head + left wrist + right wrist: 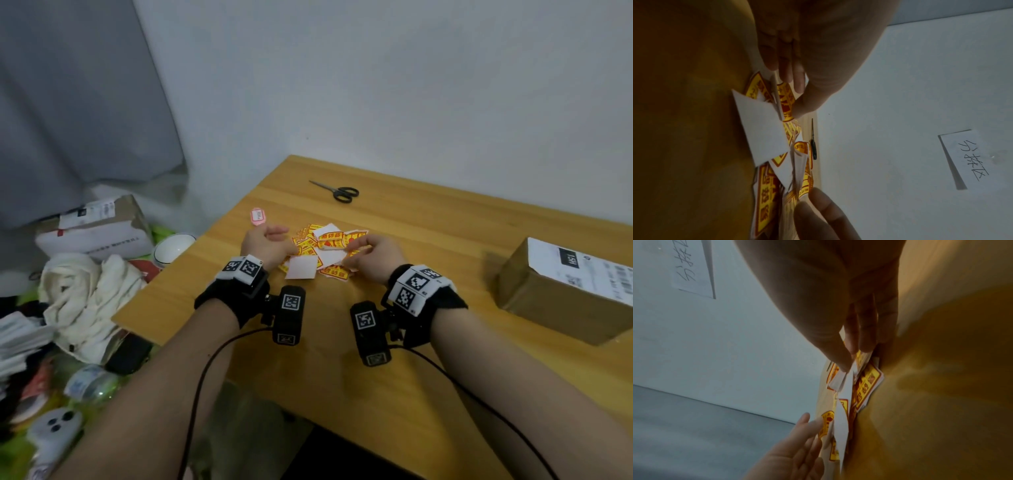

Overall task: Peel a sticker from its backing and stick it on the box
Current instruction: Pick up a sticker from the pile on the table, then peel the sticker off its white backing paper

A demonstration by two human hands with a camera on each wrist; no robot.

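Note:
A loose pile of yellow-and-red stickers [320,251] and white backing squares [301,267] lies mid-table. My right hand [358,244] reaches into the pile's right side; in the right wrist view its thumb and fingers [856,359] pinch the edge of a sticker [860,357] on its white backing. My left hand [281,233] rests at the pile's left edge, fingers straight and relaxed, the thumb [799,108] touching a sticker [786,104]. The cardboard box [534,308] with a white shipping label stands at the table's right, well away from both hands.
Black scissors [337,192] lie behind the pile, and a small pink label [257,216] sits left of it. Off the table's left edge are another parcel [99,226], white cloth [82,291] and a bowl [173,248]. The wall is close behind.

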